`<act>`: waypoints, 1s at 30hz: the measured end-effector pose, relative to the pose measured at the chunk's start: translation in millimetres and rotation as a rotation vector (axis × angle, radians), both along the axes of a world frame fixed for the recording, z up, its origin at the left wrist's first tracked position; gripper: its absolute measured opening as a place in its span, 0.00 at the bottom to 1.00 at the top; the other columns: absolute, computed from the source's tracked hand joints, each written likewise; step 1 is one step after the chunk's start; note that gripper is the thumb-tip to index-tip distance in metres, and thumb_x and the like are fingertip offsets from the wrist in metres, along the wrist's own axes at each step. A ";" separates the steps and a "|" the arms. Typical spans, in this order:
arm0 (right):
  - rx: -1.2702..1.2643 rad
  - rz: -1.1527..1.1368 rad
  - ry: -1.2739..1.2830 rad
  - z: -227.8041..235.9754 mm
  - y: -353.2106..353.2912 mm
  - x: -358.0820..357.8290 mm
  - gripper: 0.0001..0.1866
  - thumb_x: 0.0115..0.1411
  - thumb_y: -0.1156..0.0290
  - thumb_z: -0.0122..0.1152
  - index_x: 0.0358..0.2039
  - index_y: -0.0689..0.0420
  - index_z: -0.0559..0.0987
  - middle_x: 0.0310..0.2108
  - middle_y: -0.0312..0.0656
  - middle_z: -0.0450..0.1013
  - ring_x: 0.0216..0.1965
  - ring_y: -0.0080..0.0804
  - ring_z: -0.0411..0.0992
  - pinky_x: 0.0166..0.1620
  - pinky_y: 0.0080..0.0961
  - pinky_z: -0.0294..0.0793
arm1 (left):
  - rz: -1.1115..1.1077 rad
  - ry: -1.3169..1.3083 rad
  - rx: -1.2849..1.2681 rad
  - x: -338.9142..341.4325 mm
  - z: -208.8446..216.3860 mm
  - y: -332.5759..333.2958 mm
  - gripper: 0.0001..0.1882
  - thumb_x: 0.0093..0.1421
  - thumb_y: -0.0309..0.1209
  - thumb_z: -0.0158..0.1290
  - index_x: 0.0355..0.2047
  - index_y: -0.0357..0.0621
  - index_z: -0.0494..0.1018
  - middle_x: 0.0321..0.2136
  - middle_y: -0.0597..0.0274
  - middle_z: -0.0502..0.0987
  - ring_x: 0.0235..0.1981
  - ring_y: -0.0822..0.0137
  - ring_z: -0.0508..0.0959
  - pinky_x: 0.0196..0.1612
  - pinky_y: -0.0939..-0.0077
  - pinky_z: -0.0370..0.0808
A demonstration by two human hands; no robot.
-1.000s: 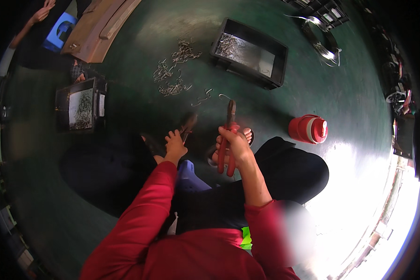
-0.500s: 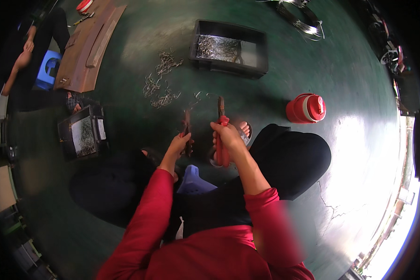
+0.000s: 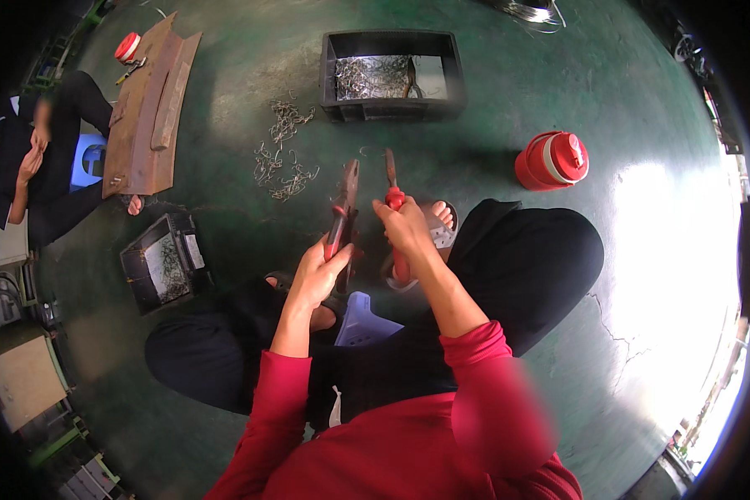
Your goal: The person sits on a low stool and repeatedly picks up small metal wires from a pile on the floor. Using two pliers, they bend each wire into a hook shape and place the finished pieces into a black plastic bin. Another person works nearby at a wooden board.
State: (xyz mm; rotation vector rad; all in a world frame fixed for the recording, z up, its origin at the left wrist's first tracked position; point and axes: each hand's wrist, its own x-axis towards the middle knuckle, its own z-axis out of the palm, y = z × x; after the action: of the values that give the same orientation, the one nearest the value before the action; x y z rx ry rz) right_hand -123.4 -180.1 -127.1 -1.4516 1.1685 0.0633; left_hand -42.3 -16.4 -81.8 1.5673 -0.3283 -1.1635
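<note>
The left hand (image 3: 317,275) was closed round the red handles of one pair of pliers (image 3: 342,204); the right hand (image 3: 404,229) gripped a second, red-handled pair (image 3: 391,179). Both tools ran lengthwise away from the person toward the black crate (image 3: 392,77) of bent wire pieces, noses dark, side by side and just apart. Whether any wire was between them could not be told. Loose wire hooks (image 3: 279,154) lay on the green floor (image 3: 492,125), left of the crate and nearer the left hand.

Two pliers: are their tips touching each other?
Apart. The head view shows green floor between the left pliers in the left hand and the right pliers in the right hand.
</note>
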 end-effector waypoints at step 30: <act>-0.136 0.021 -0.008 25.5 16.0 -0.5 0.34 0.54 0.46 0.59 0.42 0.71 0.71 0.32 0.55 0.74 0.39 0.44 0.74 0.44 0.34 0.70 | -0.012 -0.374 0.133 -4.9 -4.5 2.5 0.17 0.63 0.28 0.51 0.52 0.39 0.69 0.27 0.64 0.76 0.26 0.76 0.73 0.30 0.79 0.71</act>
State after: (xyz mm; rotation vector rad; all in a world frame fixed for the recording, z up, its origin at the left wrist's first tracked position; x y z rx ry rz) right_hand -123.9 -164.1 -101.6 -1.5823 1.1699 -0.0073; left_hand -47.2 -13.9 -86.3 1.9041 -0.5148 -0.9113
